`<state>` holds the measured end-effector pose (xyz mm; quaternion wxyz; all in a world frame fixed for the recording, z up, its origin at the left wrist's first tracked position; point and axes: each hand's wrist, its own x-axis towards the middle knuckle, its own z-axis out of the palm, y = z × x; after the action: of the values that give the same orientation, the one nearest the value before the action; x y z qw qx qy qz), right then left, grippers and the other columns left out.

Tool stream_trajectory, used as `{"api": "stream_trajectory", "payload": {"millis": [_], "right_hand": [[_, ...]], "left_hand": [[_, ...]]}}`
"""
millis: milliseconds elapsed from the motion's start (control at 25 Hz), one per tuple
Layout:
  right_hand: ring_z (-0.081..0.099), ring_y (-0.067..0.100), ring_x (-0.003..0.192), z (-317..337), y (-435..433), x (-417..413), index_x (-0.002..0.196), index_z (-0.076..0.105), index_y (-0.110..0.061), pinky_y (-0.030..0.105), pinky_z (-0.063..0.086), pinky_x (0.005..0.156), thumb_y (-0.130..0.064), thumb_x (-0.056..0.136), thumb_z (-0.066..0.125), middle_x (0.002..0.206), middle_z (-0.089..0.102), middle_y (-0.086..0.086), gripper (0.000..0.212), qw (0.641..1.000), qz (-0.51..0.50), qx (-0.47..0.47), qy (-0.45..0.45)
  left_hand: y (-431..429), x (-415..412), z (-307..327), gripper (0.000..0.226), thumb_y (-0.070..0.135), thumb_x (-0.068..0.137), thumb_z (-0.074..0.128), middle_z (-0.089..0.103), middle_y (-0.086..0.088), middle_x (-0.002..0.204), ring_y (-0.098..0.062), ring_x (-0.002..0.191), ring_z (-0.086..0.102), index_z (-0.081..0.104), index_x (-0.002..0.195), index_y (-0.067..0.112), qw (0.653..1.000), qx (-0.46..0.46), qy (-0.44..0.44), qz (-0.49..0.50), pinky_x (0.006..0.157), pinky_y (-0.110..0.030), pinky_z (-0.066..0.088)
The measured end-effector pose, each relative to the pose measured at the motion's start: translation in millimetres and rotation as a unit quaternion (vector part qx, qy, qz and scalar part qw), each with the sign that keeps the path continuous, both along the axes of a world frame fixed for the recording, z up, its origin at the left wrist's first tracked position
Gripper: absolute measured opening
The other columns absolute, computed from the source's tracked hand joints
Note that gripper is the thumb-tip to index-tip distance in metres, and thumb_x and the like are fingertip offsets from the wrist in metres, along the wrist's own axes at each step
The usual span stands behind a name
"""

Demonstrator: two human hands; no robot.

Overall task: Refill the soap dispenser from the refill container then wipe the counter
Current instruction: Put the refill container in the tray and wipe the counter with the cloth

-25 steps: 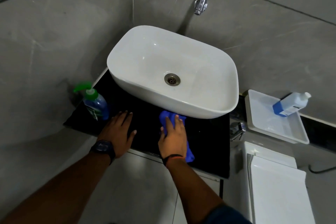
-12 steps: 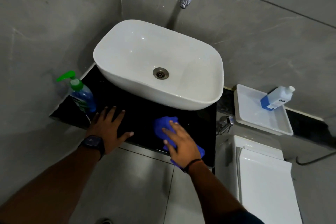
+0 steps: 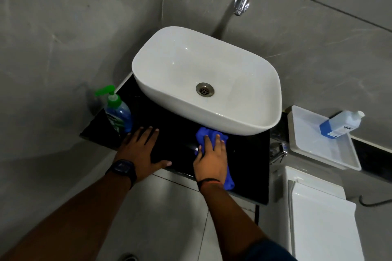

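A blue soap dispenser (image 3: 117,110) with a green pump stands upright at the left end of the black counter (image 3: 248,161). My left hand (image 3: 141,150) lies flat on the counter, fingers spread, just right of the dispenser and holding nothing. My right hand (image 3: 212,160) presses a blue cloth (image 3: 203,135) onto the counter under the front rim of the white basin (image 3: 165,99). The refill container (image 3: 339,124), a blue bottle with a white cap, lies on its side in a white tray (image 3: 324,152) to the right.
A chrome tap (image 3: 244,0) sticks out of the grey tiled wall above the basin. A white toilet cistern (image 3: 318,214) stands below the tray, with a chrome valve (image 3: 277,150) beside the counter's right edge. Grey floor tiles lie below the counter.
My right hand with the cloth has swung from pointing left to pointing straight toward the basin. My left hand stays flat on the counter. The camera view has shifted.
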<state>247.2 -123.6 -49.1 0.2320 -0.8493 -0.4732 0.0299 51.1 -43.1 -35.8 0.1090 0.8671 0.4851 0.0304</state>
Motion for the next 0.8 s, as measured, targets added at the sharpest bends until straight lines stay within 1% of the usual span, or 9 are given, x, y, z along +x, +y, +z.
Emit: {"api": "stream_trajectory", "payload": {"millis": [120,200,280,360,440,520,640,720,800], "right_hand": [[0.036,0.039,0.133,1,19,-31,0.130,0.055,-0.012,0.042,0.028,0.113,-0.015,0.086,0.059,0.146,0.040,0.020,0.044,0.995,0.102,0.000,0.011],[0.036,0.038,0.134,2,20,-34,0.130,0.056,-0.012,0.042,0.027,0.114,-0.013,0.085,0.061,0.146,0.041,0.019,0.045,0.983,0.182,0.000,0.024],[0.034,0.034,0.136,6,13,-24,0.131,0.056,-0.015,0.041,0.028,0.114,-0.014,0.086,0.061,0.147,0.040,0.015,0.045,0.967,0.251,-0.006,0.036],[0.033,0.031,0.138,9,-1,-8,0.132,0.056,-0.017,0.040,0.027,0.114,-0.017,0.090,0.061,0.147,0.041,0.013,0.042,0.949,0.313,-0.012,0.029],[0.036,0.029,0.136,9,-18,13,0.131,0.057,-0.017,0.040,0.027,0.114,-0.019,0.090,0.061,0.145,0.044,0.012,0.040,0.941,0.337,-0.008,0.015],[0.039,0.028,0.134,7,-37,37,0.129,0.059,-0.018,0.039,0.030,0.113,-0.019,0.090,0.062,0.144,0.046,0.011,0.039,0.958,0.287,0.002,0.011],[0.040,0.029,0.133,2,-62,70,0.127,0.060,-0.020,0.039,0.031,0.112,-0.018,0.088,0.064,0.144,0.045,0.010,0.039,0.992,0.123,0.010,0.013],[0.038,0.034,0.133,0,-69,81,0.128,0.059,-0.018,0.041,0.031,0.112,-0.017,0.088,0.064,0.146,0.042,0.014,0.040,1.000,0.020,0.001,0.008],[0.036,0.039,0.133,0,-61,78,0.130,0.057,-0.013,0.042,0.028,0.112,-0.015,0.088,0.063,0.146,0.040,0.019,0.042,0.998,-0.067,-0.004,0.008]], "left_hand": [[0,-3,-3,0.113,0.082,0.060,0.048,0.031,-0.009,0.150,-0.030,0.138,0.024,0.017,0.146,0.015,1.000,-0.007,-0.024,0.013,0.111,-0.051,0.023],[1,-2,-4,0.116,0.079,0.058,0.055,0.031,-0.009,0.150,-0.028,0.138,0.024,0.015,0.146,0.015,0.999,-0.008,-0.030,0.022,0.111,-0.049,0.022],[0,-1,-5,0.115,0.078,0.058,0.056,0.031,-0.010,0.149,-0.028,0.138,0.023,0.019,0.145,0.014,0.999,-0.002,-0.035,0.024,0.111,-0.049,0.022],[-1,-1,-5,0.109,0.078,0.060,0.053,0.031,-0.011,0.149,-0.030,0.138,0.023,0.025,0.144,0.016,0.999,0.013,-0.036,0.019,0.111,-0.051,0.023],[-3,3,-3,0.103,0.080,0.062,0.047,0.029,-0.011,0.150,-0.032,0.138,0.021,0.028,0.143,0.020,1.000,0.024,-0.015,0.003,0.111,-0.052,0.021],[-1,15,0,0.101,0.084,0.064,0.040,0.020,-0.008,0.154,-0.030,0.140,0.015,0.022,0.145,0.026,0.999,0.025,0.028,-0.034,0.112,-0.052,0.017],[3,31,3,0.106,0.088,0.060,0.038,0.010,-0.004,0.156,-0.028,0.142,0.006,0.013,0.145,0.032,0.997,-0.013,0.054,-0.055,0.113,-0.052,0.012],[2,34,2,0.109,0.090,0.057,0.040,0.008,-0.002,0.157,-0.027,0.142,0.003,0.012,0.145,0.033,0.998,-0.031,0.047,-0.042,0.113,-0.053,0.010],[-1,30,1,0.112,0.092,0.053,0.037,0.007,-0.001,0.157,-0.026,0.142,0.002,0.011,0.145,0.033,0.998,-0.034,0.038,-0.026,0.114,-0.054,0.009]]}}
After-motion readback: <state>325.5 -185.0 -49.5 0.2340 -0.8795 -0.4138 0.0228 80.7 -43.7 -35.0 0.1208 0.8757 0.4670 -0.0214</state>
